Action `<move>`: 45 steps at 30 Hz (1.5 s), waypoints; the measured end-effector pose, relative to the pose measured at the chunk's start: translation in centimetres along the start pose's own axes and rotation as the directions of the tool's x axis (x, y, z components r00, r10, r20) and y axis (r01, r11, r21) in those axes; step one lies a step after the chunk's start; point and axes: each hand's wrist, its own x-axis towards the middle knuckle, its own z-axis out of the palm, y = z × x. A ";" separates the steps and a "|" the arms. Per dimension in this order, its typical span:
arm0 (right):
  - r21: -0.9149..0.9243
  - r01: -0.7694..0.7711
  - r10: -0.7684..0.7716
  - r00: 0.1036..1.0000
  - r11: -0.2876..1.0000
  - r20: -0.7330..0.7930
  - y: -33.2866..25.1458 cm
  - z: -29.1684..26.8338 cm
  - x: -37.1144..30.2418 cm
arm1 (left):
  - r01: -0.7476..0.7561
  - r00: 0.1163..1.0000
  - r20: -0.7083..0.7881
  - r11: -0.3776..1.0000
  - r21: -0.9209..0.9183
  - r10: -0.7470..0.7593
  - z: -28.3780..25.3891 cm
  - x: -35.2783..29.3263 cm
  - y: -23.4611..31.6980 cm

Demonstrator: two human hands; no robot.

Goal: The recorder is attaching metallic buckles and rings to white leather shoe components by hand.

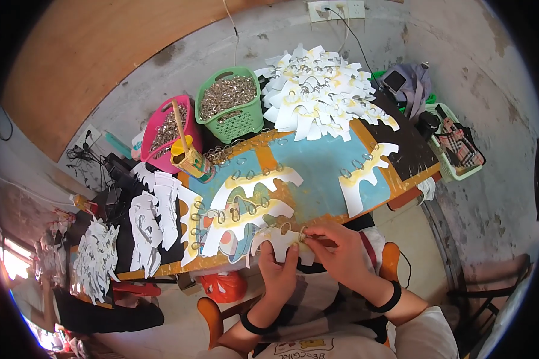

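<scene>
My left hand (275,275) is closed on a white scalloped cut-out (279,242), thumb in front, just off the table's near edge. The fingers of my right hand (336,246) pinch a metal ring (303,233) at the cut-out's right end. Another ring (286,227) stands on its upper edge. On the table beyond lie similar cut-outs with yellowish glue and rings along them: a far one (263,181), a nearer one (248,218), one at the left (191,230) and one at the right (359,179).
A glue pot (196,164) with a wooden stick stands by a pink basket (193,122) and a green basket (238,127), both full of rings. A large heap of ringed cut-outs (317,96) lies behind. Plain stacks (144,230) sit left. A red bag (221,288) is below the table.
</scene>
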 end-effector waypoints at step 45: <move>-0.319 0.636 -0.336 0.691 0.702 0.640 7.3 -3.1 4.4 | -0.741 0.670 0.632 0.409 0.533 0.389 -1.7 6.8 -3.4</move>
